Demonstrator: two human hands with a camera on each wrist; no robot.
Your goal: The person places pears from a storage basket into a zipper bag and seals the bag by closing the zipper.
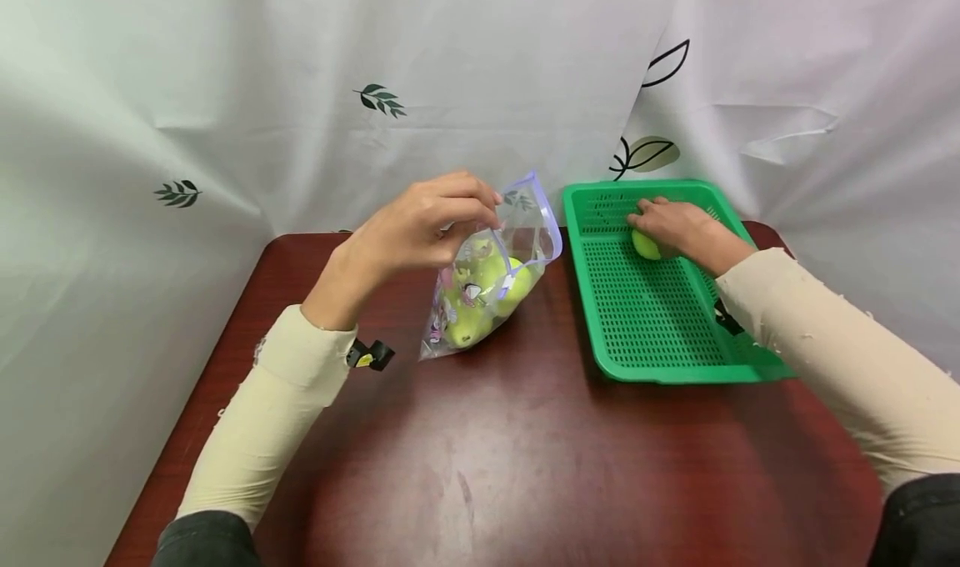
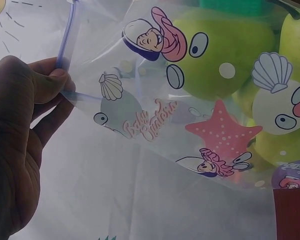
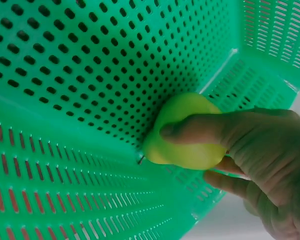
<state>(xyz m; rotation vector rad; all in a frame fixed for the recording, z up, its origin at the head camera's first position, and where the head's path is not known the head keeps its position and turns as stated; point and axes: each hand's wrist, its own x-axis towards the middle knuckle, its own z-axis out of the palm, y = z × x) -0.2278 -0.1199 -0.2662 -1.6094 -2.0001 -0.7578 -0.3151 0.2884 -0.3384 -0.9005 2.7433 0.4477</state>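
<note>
My left hand (image 1: 427, 225) pinches the purple-trimmed rim of a clear printed zip bag (image 2: 155, 115) between thumb and fingers. The bag's mouth gapes toward the right, and several green pears (image 1: 468, 321) lie inside it on the table. In the right wrist view, my right hand (image 3: 265, 165) grips a yellow-green pear (image 3: 185, 130) with the thumb across its near side. That pear is inside the green plastic basket (image 1: 652, 375), close to its far right corner. Shells, a starfish and cartoon figures are printed on the bag.
The dark red wooden table (image 1: 465, 459) has a rounded edge. A white curtain (image 1: 480, 75) with leaf prints hangs behind it and at both sides. The basket's raised rim and slotted walls surround my right hand, to the right of the bag.
</note>
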